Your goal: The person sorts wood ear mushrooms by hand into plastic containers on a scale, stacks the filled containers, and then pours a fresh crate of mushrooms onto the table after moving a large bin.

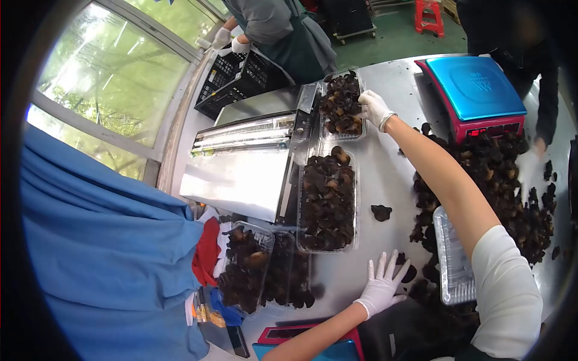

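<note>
My right hand (377,111), in a white glove, reaches to the far clear plastic tray (344,137) of dark wood ear mushrooms (341,102). Its fingers are bent over the tray's right rim and seem to grip it; the fingertips are partly hidden. My gloved left hand (380,286) lies with fingers spread on the metal table, beside a dark mushroom piece (409,272), holding nothing. Ahead of it stands another filled tray (356,204). A single mushroom piece (380,212) lies between that tray and the large mushroom pile (487,174).
A metal-topped machine (241,183) stands left of the trays, with more filled trays (247,265) nearer. An empty tray (453,259) lies under my right arm. A blue-topped scale (475,87) stands far right. Two co-workers (271,30) are nearby; one handles a black crate (241,84).
</note>
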A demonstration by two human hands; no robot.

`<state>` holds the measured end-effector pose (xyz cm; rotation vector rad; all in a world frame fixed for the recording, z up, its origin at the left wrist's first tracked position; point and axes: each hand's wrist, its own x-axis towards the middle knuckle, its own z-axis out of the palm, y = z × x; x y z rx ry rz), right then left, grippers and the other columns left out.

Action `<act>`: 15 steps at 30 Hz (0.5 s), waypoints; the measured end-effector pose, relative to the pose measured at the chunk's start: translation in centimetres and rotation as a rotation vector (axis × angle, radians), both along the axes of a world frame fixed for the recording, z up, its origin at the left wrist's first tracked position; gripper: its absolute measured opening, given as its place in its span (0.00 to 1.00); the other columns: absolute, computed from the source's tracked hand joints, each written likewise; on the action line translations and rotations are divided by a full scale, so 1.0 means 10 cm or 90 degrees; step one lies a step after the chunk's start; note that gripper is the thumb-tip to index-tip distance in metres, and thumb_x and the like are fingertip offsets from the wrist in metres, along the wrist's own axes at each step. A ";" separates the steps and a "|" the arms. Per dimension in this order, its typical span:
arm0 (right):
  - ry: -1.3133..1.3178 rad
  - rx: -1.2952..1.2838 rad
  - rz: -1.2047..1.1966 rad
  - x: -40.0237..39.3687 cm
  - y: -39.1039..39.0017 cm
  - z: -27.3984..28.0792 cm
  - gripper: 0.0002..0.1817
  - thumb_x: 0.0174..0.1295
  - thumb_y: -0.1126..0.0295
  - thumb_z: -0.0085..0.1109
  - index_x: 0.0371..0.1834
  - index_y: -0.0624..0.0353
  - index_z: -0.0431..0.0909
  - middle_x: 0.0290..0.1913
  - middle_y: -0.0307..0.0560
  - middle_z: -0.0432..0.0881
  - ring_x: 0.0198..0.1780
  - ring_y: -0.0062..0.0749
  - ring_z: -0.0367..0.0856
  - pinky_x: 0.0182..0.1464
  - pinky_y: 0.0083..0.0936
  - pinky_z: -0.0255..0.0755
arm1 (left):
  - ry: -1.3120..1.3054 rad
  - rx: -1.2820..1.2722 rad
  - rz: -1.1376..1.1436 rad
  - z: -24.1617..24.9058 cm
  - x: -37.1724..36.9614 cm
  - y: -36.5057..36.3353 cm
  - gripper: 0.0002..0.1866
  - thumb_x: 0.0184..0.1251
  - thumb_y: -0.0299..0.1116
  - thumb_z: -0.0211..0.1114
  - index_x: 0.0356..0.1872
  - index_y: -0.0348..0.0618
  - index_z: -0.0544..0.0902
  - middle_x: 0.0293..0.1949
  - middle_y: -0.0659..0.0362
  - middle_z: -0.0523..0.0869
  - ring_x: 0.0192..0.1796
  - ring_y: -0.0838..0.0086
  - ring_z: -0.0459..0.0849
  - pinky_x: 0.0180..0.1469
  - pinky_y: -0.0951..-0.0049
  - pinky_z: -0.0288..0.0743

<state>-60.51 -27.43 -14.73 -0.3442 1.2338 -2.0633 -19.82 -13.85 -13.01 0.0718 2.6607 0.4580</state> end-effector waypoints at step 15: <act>0.211 0.175 0.018 0.61 1.51 0.77 0.13 0.63 0.66 0.51 0.45 0.62 0.74 0.40 0.41 0.78 0.43 0.23 0.77 0.45 0.18 0.71 | -0.037 -0.023 0.021 0.02 0.00 0.06 0.53 0.51 0.59 0.62 0.72 0.51 0.42 0.71 0.42 0.35 0.71 0.38 0.33 0.65 0.35 0.28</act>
